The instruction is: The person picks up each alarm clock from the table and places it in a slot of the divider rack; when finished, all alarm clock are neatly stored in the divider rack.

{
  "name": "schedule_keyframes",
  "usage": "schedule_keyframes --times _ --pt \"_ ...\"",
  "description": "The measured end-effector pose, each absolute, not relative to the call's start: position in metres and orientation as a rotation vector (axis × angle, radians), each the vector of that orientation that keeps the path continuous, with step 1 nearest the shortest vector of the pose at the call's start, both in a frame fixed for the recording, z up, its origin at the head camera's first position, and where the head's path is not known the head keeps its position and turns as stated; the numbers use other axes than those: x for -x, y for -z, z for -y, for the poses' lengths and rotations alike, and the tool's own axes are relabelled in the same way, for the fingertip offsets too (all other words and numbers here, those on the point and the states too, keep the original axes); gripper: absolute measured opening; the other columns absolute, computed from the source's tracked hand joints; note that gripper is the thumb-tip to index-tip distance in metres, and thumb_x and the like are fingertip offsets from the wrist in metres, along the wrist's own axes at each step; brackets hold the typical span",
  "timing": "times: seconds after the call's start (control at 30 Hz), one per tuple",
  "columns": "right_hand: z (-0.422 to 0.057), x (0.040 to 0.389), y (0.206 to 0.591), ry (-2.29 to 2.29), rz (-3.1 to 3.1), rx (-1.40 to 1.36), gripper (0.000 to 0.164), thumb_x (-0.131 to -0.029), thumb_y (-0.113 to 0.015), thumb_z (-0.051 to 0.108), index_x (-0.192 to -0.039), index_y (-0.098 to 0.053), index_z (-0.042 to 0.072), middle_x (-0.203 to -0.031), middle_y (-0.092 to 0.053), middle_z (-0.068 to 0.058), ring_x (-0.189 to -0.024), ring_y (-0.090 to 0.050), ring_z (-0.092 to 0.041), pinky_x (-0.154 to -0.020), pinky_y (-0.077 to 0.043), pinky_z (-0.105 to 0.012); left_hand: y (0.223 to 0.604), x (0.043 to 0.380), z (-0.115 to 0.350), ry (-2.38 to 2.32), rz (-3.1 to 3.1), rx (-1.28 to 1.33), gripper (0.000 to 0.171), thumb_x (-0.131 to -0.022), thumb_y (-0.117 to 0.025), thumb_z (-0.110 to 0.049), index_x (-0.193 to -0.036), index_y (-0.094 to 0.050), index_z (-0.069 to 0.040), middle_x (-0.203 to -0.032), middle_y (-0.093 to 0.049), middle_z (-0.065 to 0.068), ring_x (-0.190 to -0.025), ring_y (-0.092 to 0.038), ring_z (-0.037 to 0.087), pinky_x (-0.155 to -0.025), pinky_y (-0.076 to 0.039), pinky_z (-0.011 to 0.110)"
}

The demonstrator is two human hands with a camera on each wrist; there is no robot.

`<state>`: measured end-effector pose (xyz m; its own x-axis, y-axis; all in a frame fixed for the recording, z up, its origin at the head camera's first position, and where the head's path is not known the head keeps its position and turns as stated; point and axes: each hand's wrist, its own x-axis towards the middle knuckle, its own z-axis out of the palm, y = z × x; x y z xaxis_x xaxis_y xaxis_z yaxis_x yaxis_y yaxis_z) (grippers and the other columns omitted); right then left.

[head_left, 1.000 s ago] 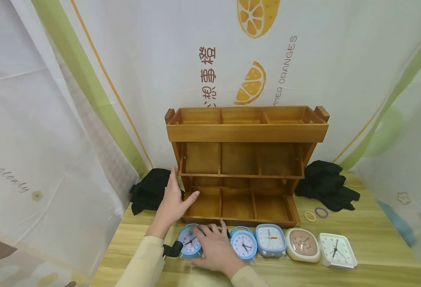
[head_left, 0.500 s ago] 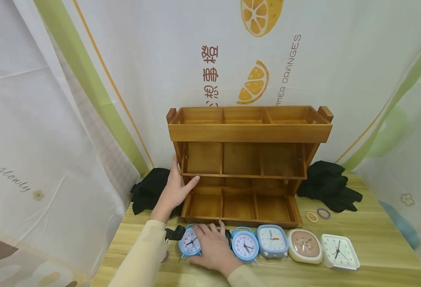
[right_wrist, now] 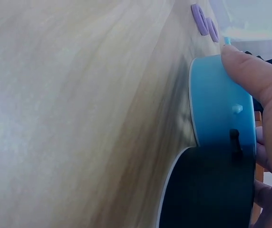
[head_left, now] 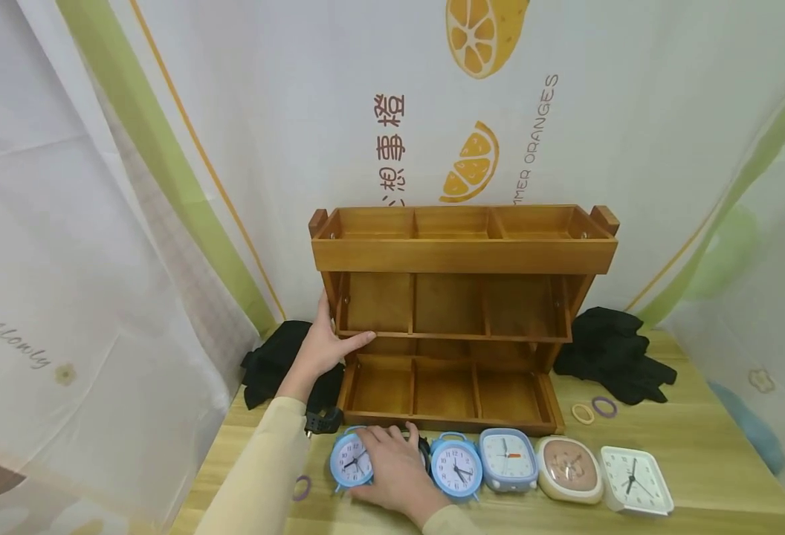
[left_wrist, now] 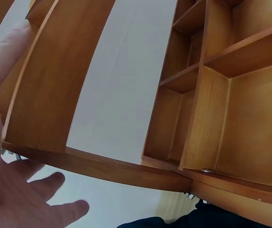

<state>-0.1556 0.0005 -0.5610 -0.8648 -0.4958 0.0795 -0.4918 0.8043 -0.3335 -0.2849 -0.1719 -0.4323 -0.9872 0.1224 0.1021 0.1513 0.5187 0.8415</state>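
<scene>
A brown wooden three-tier rack [head_left: 462, 256] with divided trays stands behind a row of alarm clocks. My left hand [head_left: 319, 348] reaches along its left side, fingers extended, the thumb near the middle tray's front corner. The left wrist view shows the same hand [left_wrist: 12, 199] spread beside the wood. My right hand [head_left: 395, 472] arches over a black clock [head_left: 424, 449], mostly hidden beneath it, and the blue twin-bell clock [head_left: 349, 462] to its left. Its thumb presses the side of the blue body [right_wrist: 217, 90]; whether the fingers grip it, I cannot tell.
Rightward in the row lie another blue clock [head_left: 457, 469], a blue-grey square clock [head_left: 508, 457], a cream-and-brown clock [head_left: 569, 469] and a white square clock [head_left: 635, 479]. Black cloths [head_left: 613, 353] flank the rack. Rings include a yellow one [head_left: 583, 414] and purple ones [head_left: 604, 406].
My left hand has moved up and forward along the rack's left side, bringing its thumb to the middle tray. A purple ring at the lower left has come into view. My right hand stays over the clocks.
</scene>
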Motion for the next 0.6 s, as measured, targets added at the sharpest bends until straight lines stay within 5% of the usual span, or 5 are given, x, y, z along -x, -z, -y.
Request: schedule_keyframes --times 0.23,0.6 --pt "0.001 0.153 0.56 0.6 -2.955 0.784 0.091 -0.073 -0.087 0.067 -0.148 -0.057 0.026 -0.141 -0.062 0.005 -0.123 -0.059 -0.029 -0.108 -0.029 -0.074 0.441 0.284 0.172 1.513 2.738 0.177 0.134 -0.083 -0.085 -0.057 -0.167 0.014 -0.024 -0.174 -0.01 0.017 -0.154 -0.026 0.043 -0.118 -0.031 0.063" --pt "-0.002 0.156 0.562 0.683 -2.939 0.779 0.09 -0.07 -0.089 0.067 -0.145 -0.06 0.027 -0.138 -0.063 0.007 -0.123 -0.062 -0.035 -0.108 -0.028 -0.075 0.448 0.29 0.168 1.575 2.663 0.244 0.134 -0.085 -0.085 -0.049 -0.166 0.019 -0.029 -0.175 -0.002 0.013 -0.156 -0.02 0.043 -0.12 -0.026 0.065"
